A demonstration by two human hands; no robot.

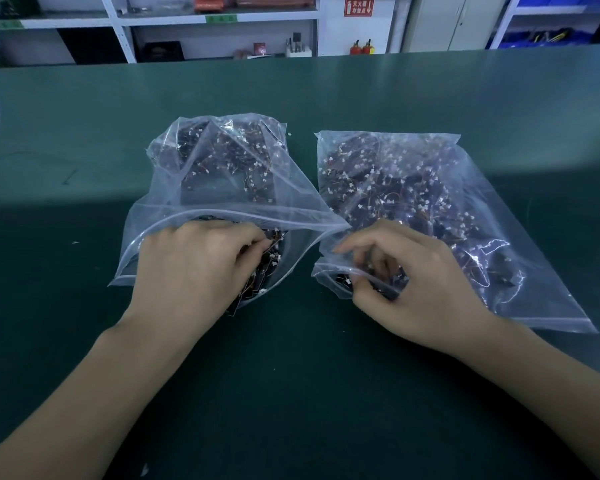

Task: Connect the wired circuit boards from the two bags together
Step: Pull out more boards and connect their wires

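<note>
Plastic left bag [219, 174] and right bag [413, 188] are lying mid-frame (mouths open) on the worktop [291, 393]. Left hand [191, 268] fingers are pinching boards [267, 268]; right hand [413, 285] fingers are curling around others.

Two clear zip bags lie side by side mid-bench, mouths open toward its near edge: the left bag [219, 174] and right bag [413, 202], both full of dark wired circuit boards [388, 188] with white connectors.
</note>
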